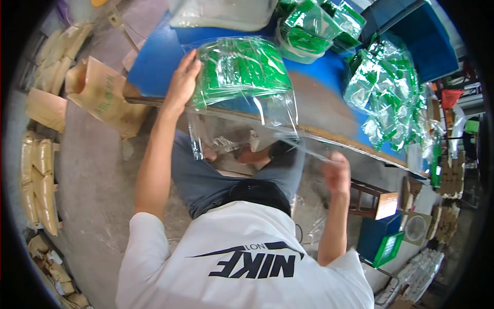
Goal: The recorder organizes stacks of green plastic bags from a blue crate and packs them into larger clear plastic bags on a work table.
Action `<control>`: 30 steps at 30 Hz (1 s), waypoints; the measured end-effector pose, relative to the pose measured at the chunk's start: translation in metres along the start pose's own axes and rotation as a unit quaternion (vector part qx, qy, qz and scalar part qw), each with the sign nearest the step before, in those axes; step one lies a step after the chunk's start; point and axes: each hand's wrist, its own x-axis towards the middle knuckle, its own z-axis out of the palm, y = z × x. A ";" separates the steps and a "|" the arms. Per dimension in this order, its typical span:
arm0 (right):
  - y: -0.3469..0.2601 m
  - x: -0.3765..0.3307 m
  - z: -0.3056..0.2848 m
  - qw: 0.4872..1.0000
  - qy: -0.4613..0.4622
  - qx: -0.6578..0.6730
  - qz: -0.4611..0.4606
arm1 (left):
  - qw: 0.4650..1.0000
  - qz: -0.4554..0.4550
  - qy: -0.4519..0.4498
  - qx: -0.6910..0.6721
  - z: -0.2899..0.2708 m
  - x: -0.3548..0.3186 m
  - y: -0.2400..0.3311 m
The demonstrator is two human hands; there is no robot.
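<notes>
A large clear plastic bag with a stack of green packets inside lies over the near edge of the blue table, its see-through lower part hanging above my lap. My left hand grips the bag's left side, thumb and fingers around its edge beside the green stack. Out to the right, past the table edge, my right hand is closed and slightly blurred. A thin clear plastic strip stretches from the bag's lower right corner to its fingers.
On the blue table are a white tub, a clear container of green packets, a pile of green packets and a blue crate. A paper sack stands left. A wooden stool is right of my legs.
</notes>
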 end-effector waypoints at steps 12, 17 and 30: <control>-0.013 -0.021 -0.045 0.855 0.405 -0.303 -0.120 | 0.918 0.298 0.160 0.206 0.013 -0.117 -0.019; -0.022 0.101 0.040 0.706 0.000 -0.590 -0.391 | 0.885 0.340 0.096 0.303 -0.003 -0.135 -0.016; -0.075 0.184 0.105 0.718 -0.068 -0.507 -0.471 | 0.970 0.213 0.067 0.102 -0.034 -0.058 0.077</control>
